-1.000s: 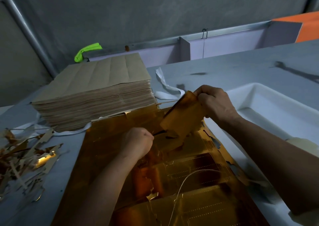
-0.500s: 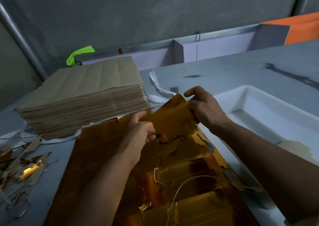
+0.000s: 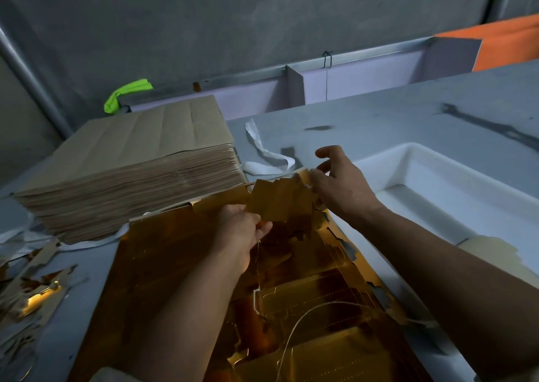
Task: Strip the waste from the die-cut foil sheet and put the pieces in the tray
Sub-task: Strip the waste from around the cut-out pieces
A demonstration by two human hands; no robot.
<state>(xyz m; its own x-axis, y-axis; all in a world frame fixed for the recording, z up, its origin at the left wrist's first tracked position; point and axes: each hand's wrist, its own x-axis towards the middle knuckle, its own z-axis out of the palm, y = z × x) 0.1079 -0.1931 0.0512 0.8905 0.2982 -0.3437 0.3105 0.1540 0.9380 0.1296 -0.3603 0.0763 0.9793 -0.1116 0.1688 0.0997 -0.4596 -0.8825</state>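
Note:
A gold die-cut foil sheet [image 3: 163, 270] lies flat on the table in front of me, with torn gaps along its right edge. Above its far end I hold up a loose gold foil piece [image 3: 280, 203]. My left hand [image 3: 242, 230] grips the piece's lower left corner. My right hand [image 3: 335, 186] pinches its upper right edge with the lower fingers, while the index finger and thumb stick out. A white tray [image 3: 414, 160] stands to the right, just beyond my right hand.
A thick stack of brown card sheets [image 3: 131, 165] sits at the back left. Foil and card scraps [image 3: 32, 291] litter the table's left edge. A white paper strip [image 3: 262, 154] curls behind the sheet. A thin wire [image 3: 294, 323] loops over the sheet's near part.
The foil piece has been lifted off the sheet. My left hand came up from the sheet and took the piece's lower corner. My right hand shifted right, its top fingers loosening.

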